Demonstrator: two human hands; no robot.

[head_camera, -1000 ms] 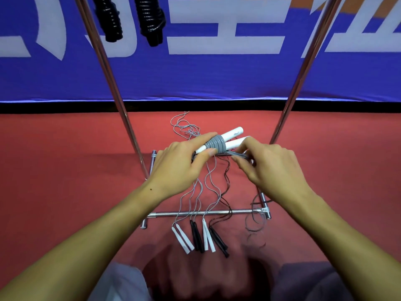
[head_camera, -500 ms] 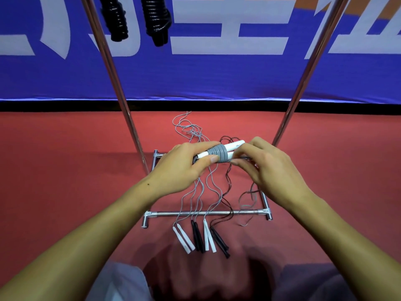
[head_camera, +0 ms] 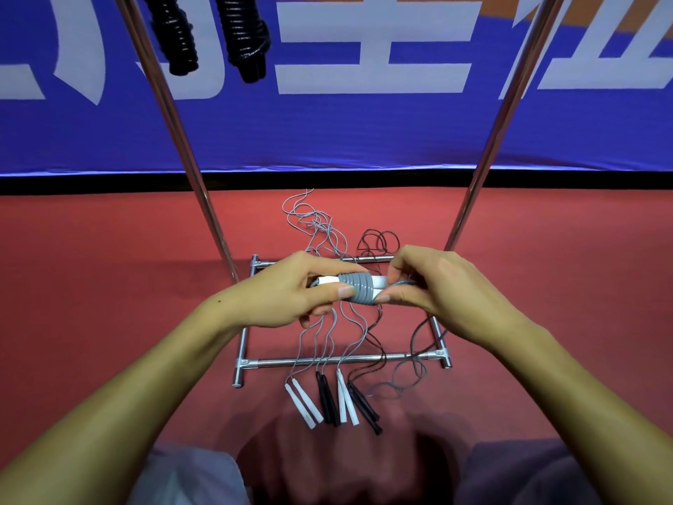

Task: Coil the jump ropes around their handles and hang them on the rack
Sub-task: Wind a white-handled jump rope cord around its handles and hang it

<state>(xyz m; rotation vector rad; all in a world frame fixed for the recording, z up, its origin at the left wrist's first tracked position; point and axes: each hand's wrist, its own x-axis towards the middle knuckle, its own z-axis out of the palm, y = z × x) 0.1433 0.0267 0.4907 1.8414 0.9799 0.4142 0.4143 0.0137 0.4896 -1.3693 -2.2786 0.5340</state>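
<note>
A pair of white handles (head_camera: 377, 283) wrapped in grey rope coils (head_camera: 357, 289) is held level above the rack's base. My left hand (head_camera: 295, 293) grips the handles' left end, thumb against the coils. My right hand (head_camera: 433, 289) pinches the right end of the handles and the grey rope coming off them. Two coiled black jump ropes (head_camera: 240, 34) hang from the rack at the top left. On the floor lie white handles (head_camera: 304, 404), black handles (head_camera: 327, 402), and further white and black pairs, their ropes trailing back over the base bars.
The chrome rack's two uprights (head_camera: 182, 140) (head_camera: 488, 140) rise from a base frame (head_camera: 327, 360) on the red floor. A blue banner with white characters (head_camera: 364, 114) stands behind. Loose grey rope (head_camera: 313, 220) and black rope (head_camera: 377, 240) tangle beyond the base.
The handles have swung from tilted up-right to level and lower. My right hand has moved in onto the handles' right end, and the coil of grey rope has widened.
</note>
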